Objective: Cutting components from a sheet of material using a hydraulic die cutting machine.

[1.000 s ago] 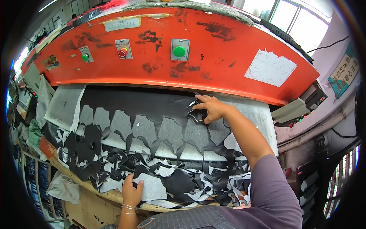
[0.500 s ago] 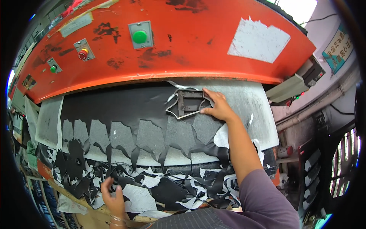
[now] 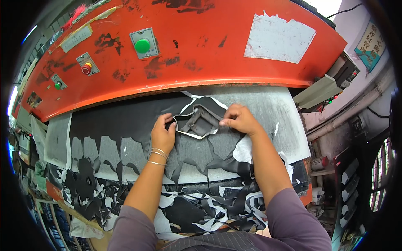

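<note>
A metal cutting die with a pointed outline and inner braces lies tilted on the black sheet material, near its right end. My left hand, with bangles at its wrist, grips the die's left edge between thumb and fingers. On the opposite side, my right hand pinches the die's right edge. Shield-shaped openings run in a row along the sheet's near side, and the grey board shows through them. A thin white strip curls just behind the die.
An orange press beam spans the far side, carrying a large green button and a red stop button. Black and white scraps pile along the near edge. A grey control box juts in at the right.
My left hand has risen from the scraps to the die's left edge and taken hold. The die has turned and come slightly nearer, with my right hand still on it.
</note>
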The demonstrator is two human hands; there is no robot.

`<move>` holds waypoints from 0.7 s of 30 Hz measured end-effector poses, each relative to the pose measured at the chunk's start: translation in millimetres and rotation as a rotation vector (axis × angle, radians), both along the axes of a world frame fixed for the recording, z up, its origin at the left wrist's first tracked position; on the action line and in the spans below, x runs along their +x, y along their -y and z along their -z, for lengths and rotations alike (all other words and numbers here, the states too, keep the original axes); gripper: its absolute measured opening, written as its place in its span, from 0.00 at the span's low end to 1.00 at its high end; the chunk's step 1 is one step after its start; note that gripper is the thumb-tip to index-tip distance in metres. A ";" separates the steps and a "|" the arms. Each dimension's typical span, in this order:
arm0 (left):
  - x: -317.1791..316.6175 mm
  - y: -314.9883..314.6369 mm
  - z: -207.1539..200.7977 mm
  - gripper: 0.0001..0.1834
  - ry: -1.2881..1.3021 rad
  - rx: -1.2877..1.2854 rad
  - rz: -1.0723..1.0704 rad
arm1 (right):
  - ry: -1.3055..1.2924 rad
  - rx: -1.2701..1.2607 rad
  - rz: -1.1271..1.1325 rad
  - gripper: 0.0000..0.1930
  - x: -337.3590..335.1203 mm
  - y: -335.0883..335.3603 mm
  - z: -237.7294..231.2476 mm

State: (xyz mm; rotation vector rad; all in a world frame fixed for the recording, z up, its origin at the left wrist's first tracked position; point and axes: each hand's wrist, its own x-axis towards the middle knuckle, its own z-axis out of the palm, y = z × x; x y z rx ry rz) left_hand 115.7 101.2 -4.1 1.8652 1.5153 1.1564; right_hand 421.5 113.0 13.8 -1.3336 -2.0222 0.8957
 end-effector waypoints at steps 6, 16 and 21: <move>5.3 3.3 -8.5 0.18 -0.078 0.068 -0.071 | 0.091 0.511 -0.040 0.10 -59.1 -1.8 -42.4; 2.0 12.5 -3.8 0.18 0.044 0.014 -0.043 | 0.359 0.114 0.023 0.08 -55.1 -0.5 -30.6; -2.0 6.0 -1.6 0.19 0.003 0.121 -0.019 | -0.094 -0.268 0.477 0.09 -73.4 20.2 -29.1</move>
